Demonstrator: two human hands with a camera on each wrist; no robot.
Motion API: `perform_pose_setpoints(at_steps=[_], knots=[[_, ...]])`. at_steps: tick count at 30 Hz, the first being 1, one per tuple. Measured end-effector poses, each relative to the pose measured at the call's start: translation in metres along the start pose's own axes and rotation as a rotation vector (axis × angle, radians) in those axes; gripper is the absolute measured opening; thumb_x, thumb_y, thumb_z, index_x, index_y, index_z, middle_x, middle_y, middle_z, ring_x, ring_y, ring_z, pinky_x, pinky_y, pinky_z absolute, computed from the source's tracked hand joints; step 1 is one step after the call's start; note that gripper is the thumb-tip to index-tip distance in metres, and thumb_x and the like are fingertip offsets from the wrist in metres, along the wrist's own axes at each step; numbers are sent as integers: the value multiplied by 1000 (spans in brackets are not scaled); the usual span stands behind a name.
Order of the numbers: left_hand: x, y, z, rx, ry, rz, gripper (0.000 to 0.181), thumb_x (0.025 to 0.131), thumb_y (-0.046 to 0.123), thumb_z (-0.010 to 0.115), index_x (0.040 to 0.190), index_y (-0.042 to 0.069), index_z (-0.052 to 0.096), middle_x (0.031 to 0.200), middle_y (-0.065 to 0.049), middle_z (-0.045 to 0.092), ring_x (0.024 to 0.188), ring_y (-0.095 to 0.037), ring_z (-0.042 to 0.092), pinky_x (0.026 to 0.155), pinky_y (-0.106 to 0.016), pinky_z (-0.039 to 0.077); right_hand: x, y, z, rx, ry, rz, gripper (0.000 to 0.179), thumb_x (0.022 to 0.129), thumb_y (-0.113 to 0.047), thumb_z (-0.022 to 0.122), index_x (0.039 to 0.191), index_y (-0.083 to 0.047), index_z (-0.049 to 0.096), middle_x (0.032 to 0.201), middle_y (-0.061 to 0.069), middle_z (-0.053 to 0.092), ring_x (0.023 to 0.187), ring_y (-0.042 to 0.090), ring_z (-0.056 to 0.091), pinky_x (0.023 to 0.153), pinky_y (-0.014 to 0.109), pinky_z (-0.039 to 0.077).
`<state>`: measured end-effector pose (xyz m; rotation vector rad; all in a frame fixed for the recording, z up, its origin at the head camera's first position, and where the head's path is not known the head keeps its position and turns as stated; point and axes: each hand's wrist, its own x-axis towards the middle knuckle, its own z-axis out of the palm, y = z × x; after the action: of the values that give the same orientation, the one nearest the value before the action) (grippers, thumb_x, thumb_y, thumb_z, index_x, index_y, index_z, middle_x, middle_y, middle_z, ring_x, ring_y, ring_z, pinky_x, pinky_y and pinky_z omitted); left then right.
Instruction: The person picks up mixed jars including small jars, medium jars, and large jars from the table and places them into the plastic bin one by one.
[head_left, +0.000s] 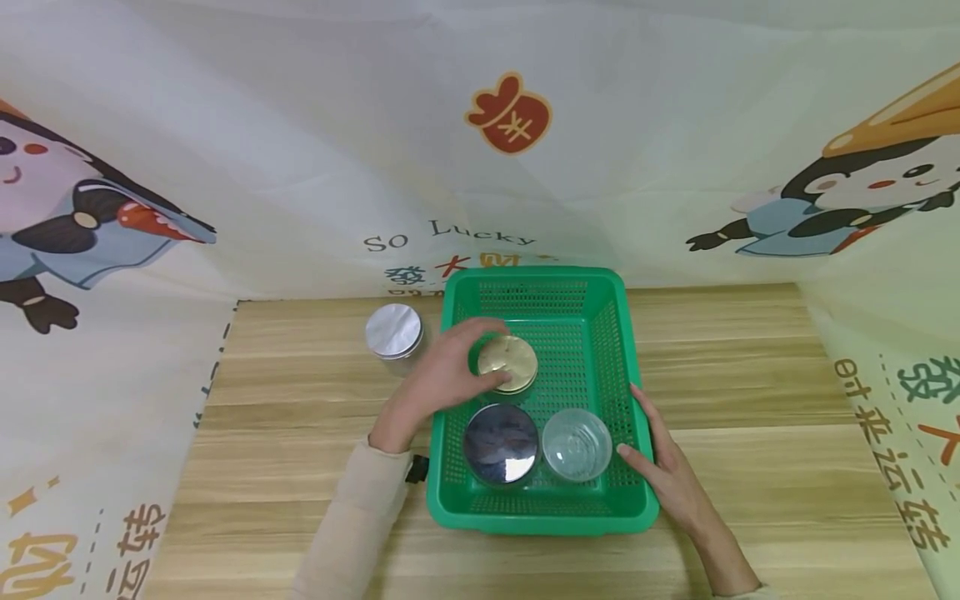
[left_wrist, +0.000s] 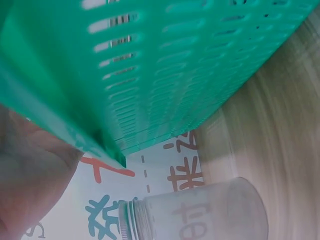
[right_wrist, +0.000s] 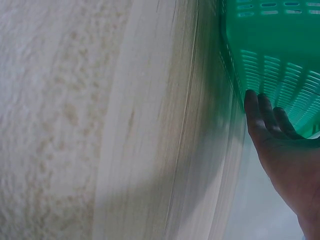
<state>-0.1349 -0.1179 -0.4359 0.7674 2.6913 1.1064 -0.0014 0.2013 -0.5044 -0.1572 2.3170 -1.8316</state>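
My left hand (head_left: pixel 453 365) pinches gold-lidded jar (head_left: pixel 512 357); silver-lidded jar (head_left: pixel 393 331) left of that hand. My right hand (head_left: pixel 670 477) grips basket (head_left: pixel 540 523).

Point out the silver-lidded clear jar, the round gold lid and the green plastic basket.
Silver-lidded clear jar (head_left: pixel 394 332): head view, lid top.
Round gold lid (head_left: pixel 513 358): head view, upper face.
Green plastic basket (head_left: pixel 542 524): head view, near rim.

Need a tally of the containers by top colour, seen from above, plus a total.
Gold-topped container: 1
Dark-topped container: 1
Silver-topped container: 1
Clear container: 1
Total: 4
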Motion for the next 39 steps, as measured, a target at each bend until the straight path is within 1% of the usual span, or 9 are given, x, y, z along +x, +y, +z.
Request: perform_pose_setpoints(at_steps=[7, 15, 18, 22, 26, 31, 37, 39], knots=[[0, -2, -6, 38, 21, 12, 57, 84, 34, 80, 134, 17, 58, 143, -3, 54, 135, -23, 46, 110, -40, 38, 0, 2, 0, -2, 1, 1, 72, 102, -11, 53, 160, -30, 15, 162, 20, 13, 131, 50, 39, 90, 57, 50], [-6, -6, -16, 102, 97, 14, 56, 83, 36, 81, 132, 19, 60, 143, 2, 55, 135, -23, 47, 109, -43, 40, 0, 2, 0, 2, -3, -6, 71, 102, -11, 53, 160, -29, 15, 162, 22, 15, 131, 49, 39, 91, 57, 48], [-6, -10, -18, 98, 121, 24, 56, 83, 37, 81, 131, 19, 61, 143, 2, 55, 135, -22, 47, 109, -42, 40, 0, 2, 0, 10, -4, -12, 72, 102, -11, 53, 160, -29, 15, 161, 22, 16, 131, 48, 39, 92, 57, 47], [-6, -15, -20, 101, 194, 61, 56, 81, 35, 83, 130, 17, 61, 140, 0, 57, 133, -22, 50, 107, -42, 41, 0, 3, 1, 11, -1, -11, 72, 102, -11, 53, 160, -29, 15, 161, 22, 18, 131, 48, 40, 92, 57, 48], [-7, -20, -26, 99, 256, 89, 59, 81, 33, 83, 132, 12, 60, 137, -3, 59, 131, -24, 51, 109, -43, 39, 0, 3, 0, 11, 6, -11, 71, 102, -10, 52, 160, -29, 16, 161, 23, 17, 131, 49, 40, 91, 57, 48], [-9, -25, -33, 76, 292, 96, 60, 81, 29, 83, 132, 8, 60, 136, -6, 60, 130, -26, 51, 110, -44, 37, 0, 3, -1, 19, 5, -14, 71, 102, -10, 52, 160, -29, 15, 161, 23, 17, 131, 50, 39, 91, 59, 48], [-13, -33, -37, 55, 347, 134, 60, 78, 26, 85, 129, 4, 62, 133, -9, 62, 129, -27, 52, 110, -45, 37, 0, 3, -1, 25, -5, -4, 70, 103, -12, 51, 160, -30, 14, 162, 22, 15, 134, 50, 35, 95, 62, 44], [-15, -36, -38, 42, 369, 138, 61, 77, 25, 86, 129, 4, 62, 132, -10, 62, 129, -27, 52, 111, -45, 36, 0, 3, -1, 31, -8, 1, 70, 103, -12, 50, 160, -30, 14, 162, 21, 14, 134, 50, 34, 95, 63, 44]])
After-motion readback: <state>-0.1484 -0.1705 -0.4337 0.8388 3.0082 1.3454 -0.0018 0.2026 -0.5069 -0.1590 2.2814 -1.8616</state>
